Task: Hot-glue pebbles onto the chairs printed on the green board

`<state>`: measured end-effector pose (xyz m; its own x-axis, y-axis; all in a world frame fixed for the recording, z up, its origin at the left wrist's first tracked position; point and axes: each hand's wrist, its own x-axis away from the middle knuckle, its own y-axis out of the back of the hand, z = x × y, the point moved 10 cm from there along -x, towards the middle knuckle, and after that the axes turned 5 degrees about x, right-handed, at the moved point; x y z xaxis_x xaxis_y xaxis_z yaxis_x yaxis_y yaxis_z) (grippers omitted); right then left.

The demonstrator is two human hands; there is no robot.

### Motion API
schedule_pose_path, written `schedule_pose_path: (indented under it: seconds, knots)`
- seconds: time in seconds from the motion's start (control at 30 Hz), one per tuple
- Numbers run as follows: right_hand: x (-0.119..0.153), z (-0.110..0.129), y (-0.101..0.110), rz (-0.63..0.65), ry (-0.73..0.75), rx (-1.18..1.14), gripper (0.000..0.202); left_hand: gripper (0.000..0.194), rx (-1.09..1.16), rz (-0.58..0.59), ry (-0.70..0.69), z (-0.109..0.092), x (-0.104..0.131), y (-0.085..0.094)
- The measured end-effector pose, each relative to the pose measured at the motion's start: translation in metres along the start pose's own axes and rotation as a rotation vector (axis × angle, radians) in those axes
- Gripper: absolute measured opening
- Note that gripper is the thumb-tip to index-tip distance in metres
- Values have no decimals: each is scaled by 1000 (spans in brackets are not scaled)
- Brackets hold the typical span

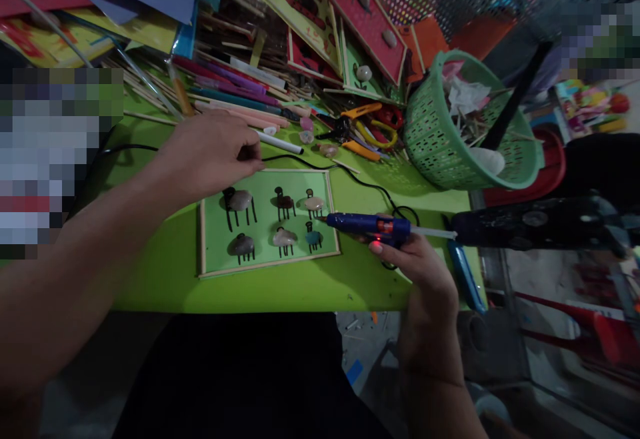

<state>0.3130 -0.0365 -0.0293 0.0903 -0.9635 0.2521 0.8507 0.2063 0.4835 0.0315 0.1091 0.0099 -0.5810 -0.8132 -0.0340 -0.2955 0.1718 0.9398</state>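
On the table lies a green card (265, 222) edged with thin wooden sticks. Several stones are stuck on it, with black heads and legs drawn around them to make animals. My left hand (215, 152) is at the card's far edge, its fingers curled and the tips pressed together there; what they grip, if anything, is hidden. In my right hand (413, 252) is a blue glue gun (370, 225) with a red light lit and a white glue stick out of its back. Its nozzle points left, over the card's right side near the pale stone animal (314, 204).
Behind the card lie pens (240, 85), loose stones (307, 137) and orange-handled pliers (350, 125). Finished framed cards (370, 19) are piled further back. A green basket (425, 119) of scraps stands at right, near a blue cutter (466, 275). The gun's black cord (370, 184) crosses the table.
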Motion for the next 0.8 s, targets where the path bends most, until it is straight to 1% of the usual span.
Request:
schedule_pose_path:
  seconds: [0.2, 0.37, 0.5, 0.67, 0.8]
  knots:
    - [1, -2, 1, -15, -21, -33, 40, 28, -20, 0, 5, -1, 0, 1]
    - [1, 1, 0, -21, -21, -50, 42, 26, 16, -3, 25, 2, 0, 0]
    - [1, 0, 0, -12, 3, -10, 40, 25, 7, -3, 30, 3, -1, -2]
    - [1, -4, -3, 19, 19, 44, 38, 30, -36, 4, 28, 2, 0, -1]
    - [3, -3, -3, 7, 24, 61, 39, 32, -25, 38, 16, -2, 1, -1]
